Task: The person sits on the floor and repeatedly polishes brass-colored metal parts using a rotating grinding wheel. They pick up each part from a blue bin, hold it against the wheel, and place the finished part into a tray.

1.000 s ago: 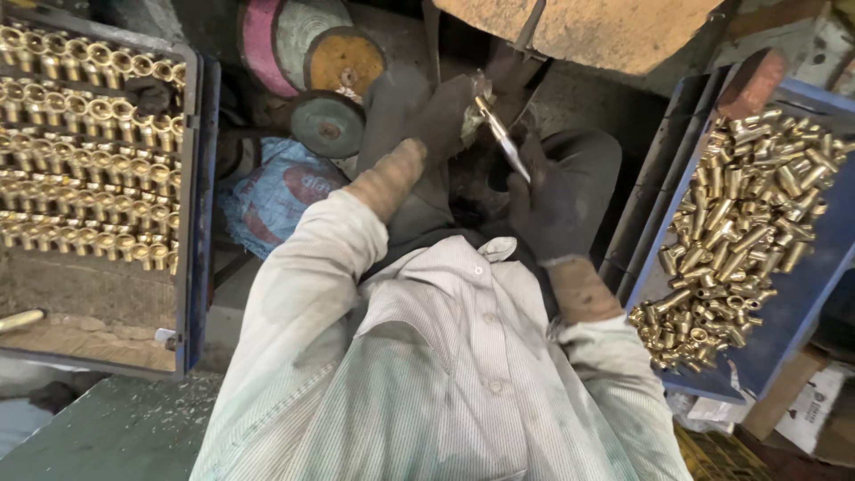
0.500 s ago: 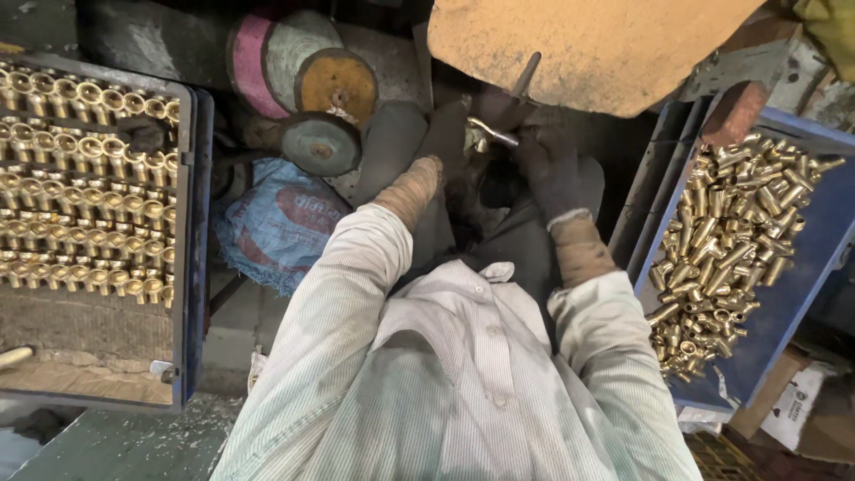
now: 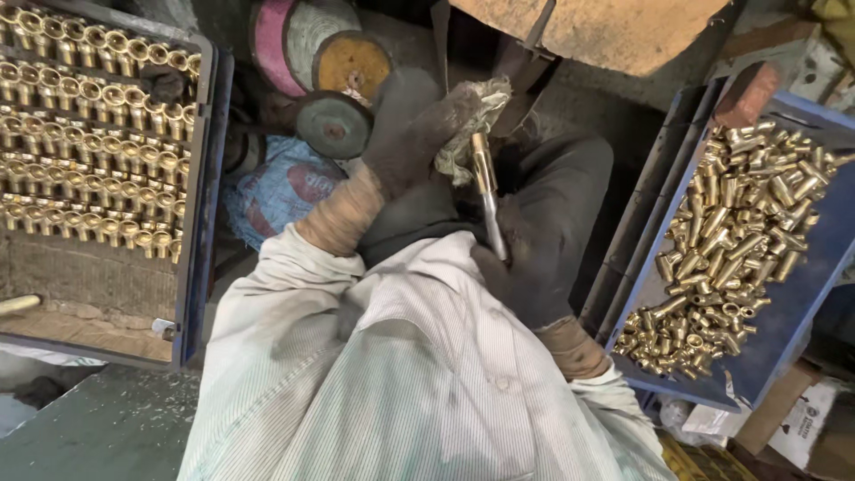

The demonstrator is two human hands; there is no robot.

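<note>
Left hand, gloved, grips frayed rag around top of metal rod; right hand clamps rod's lower end. Left tray: brass fittings in rows, part bare. Right tray: loose brass pieces heaped, likely awaiting work.

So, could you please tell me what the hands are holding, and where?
Both gloved hands hold a thin metal rod: left hand at its rag-wrapped top, right hand at its bottom.
</note>
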